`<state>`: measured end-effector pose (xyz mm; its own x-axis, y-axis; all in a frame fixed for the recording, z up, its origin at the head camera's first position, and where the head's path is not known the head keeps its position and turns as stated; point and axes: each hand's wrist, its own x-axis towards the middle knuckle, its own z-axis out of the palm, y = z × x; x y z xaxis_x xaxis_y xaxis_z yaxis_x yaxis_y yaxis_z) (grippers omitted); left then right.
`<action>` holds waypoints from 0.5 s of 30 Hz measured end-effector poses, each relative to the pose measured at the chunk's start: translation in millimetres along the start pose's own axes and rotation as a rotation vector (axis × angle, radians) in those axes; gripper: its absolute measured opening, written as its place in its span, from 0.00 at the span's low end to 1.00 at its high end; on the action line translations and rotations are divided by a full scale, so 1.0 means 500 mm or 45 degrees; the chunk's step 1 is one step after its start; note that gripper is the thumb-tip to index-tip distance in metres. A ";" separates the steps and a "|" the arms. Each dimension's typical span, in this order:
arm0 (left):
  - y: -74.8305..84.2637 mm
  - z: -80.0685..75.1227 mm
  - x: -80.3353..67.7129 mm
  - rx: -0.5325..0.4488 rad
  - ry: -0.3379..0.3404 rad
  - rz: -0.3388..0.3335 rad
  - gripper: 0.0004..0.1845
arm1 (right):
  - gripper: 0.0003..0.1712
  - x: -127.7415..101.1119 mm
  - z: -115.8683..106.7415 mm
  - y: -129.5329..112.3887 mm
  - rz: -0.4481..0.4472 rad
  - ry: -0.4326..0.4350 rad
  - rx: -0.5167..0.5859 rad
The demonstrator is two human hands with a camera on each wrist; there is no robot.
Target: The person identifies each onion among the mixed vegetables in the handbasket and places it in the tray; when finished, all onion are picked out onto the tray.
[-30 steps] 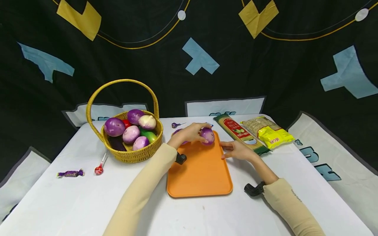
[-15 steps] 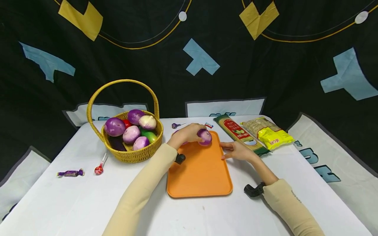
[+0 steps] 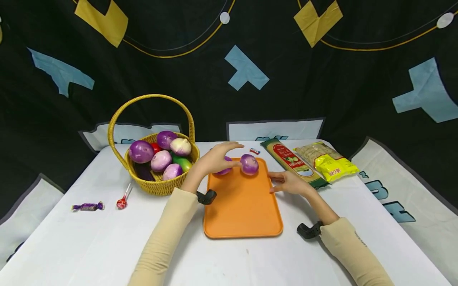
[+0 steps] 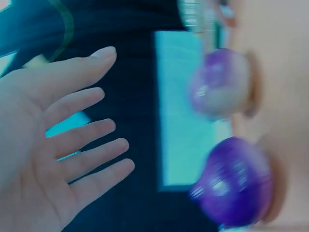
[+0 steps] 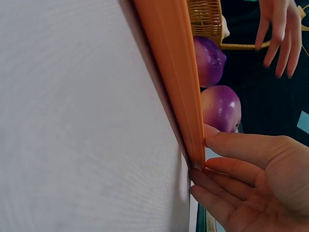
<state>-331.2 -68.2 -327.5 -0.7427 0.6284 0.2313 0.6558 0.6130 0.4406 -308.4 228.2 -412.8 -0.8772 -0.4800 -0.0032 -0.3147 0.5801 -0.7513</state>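
Little can be read with certainty. The green packet (image 3: 286,158) has pale lettering on its red oval; a Latin word there seems to begin "Ol", the rest too small. The yellow bag (image 3: 332,166) bears a short reddish brand mark, unreadable at this size. On the white panel (image 3: 391,174) at right stand big blue letters with dark outlines, one apparently a "B". The rear panel (image 3: 275,129) shows only tops of similar letters. Print on the small wrapper (image 3: 255,151), the purple candy (image 3: 88,207) and the right sleeve (image 3: 348,248) is illegible.
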 end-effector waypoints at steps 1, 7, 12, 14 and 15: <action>0.002 -0.012 -0.016 -0.014 0.026 -0.010 0.31 | 0.37 0.000 0.001 0.001 0.000 0.001 0.000; -0.004 -0.094 -0.102 -0.033 0.137 -0.139 0.29 | 0.37 -0.002 0.004 0.001 -0.007 0.002 -0.001; -0.042 -0.154 -0.159 -0.047 0.222 -0.245 0.29 | 0.37 -0.003 0.001 -0.001 -0.022 -0.015 0.009; -0.064 -0.168 -0.177 -0.056 0.232 -0.279 0.29 | 0.37 -0.003 0.000 0.001 -0.028 -0.017 0.012; -0.074 -0.173 -0.185 -0.067 0.233 -0.307 0.29 | 0.37 -0.003 -0.001 0.002 -0.027 -0.017 0.013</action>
<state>-298.1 -190.5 -290.0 -0.8913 0.3682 0.2645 0.4531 0.7054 0.5451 -307.9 229.9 -413.3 -0.8655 -0.5009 0.0036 -0.3292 0.5634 -0.7578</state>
